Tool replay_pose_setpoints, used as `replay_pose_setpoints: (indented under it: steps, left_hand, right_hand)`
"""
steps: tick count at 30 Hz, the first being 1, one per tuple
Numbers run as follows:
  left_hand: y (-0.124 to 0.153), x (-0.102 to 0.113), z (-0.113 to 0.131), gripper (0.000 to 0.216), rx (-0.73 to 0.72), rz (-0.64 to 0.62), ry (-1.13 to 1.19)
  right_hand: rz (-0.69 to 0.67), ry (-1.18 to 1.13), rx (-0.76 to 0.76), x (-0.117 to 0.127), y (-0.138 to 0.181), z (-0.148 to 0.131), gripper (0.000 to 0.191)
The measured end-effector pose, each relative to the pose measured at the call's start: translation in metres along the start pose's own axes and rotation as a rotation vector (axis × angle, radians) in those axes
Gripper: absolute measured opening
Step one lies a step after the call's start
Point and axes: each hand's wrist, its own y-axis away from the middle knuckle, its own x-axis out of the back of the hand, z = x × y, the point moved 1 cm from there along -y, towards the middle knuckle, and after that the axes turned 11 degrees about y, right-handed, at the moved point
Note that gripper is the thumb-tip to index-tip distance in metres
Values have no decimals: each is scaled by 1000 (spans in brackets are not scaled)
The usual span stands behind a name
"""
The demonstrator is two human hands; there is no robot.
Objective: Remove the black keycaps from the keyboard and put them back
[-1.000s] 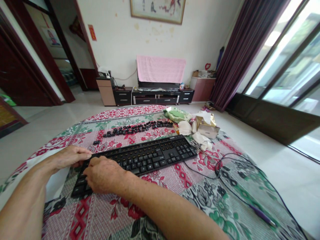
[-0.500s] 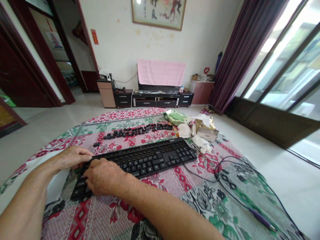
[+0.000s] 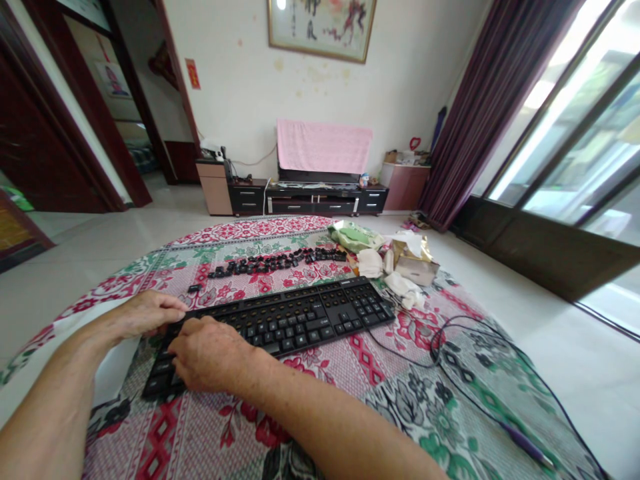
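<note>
A black keyboard point(image 3: 300, 319) lies slanted on the table, with bare sockets in its upper rows and keys in the lower rows and number pad. My left hand point(image 3: 153, 312) is closed at its far left corner, fingertips gripping the edge. Over the keyboard's left part, my right hand point(image 3: 207, 353) is closed with curled fingers touching it; whatever its fingertips hold is hidden. Behind the keyboard, loose black keycaps point(image 3: 273, 263) lie in a long band. One separate keycap point(image 3: 194, 288) sits near my left hand.
A purple-handled screwdriver point(image 3: 527, 445) lies at the front right, beside the looping keyboard cable point(image 3: 480, 320). Back right are a green packet point(image 3: 354, 235), crumpled white tissues point(image 3: 404, 290) and a tissue box point(image 3: 415, 270). White paper point(image 3: 113, 373) is under my left arm. A patterned cloth point(image 3: 250, 433) covers the table.
The view has shifted very slightly. Both hands keep the same place on the keyboard, and nothing else has visibly moved.
</note>
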Motion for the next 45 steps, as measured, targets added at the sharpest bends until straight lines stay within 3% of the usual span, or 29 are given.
replay_pose_setpoints:
  steps: [18, 25, 29, 37, 45]
  left_hand:
    - [9, 0, 7, 32, -91, -33, 29]
    - [14, 1, 11, 29, -89, -31, 55]
    - [12, 2, 8, 27, -106, -55, 69]
    - [10, 4, 4, 28, -114, -45, 78]
    - [13, 4, 6, 29, -109, -56, 99]
  right_hand:
    - [-16, -26, 22, 0, 1, 1, 24]
    - [-66, -98, 64, 12, -2, 5, 21]
    - [-43, -73, -12, 23, 5, 28, 21]
    - [31, 45, -211, 41, 50, 100, 21]
    - [41, 100, -313, 45, 78, 140, 23]
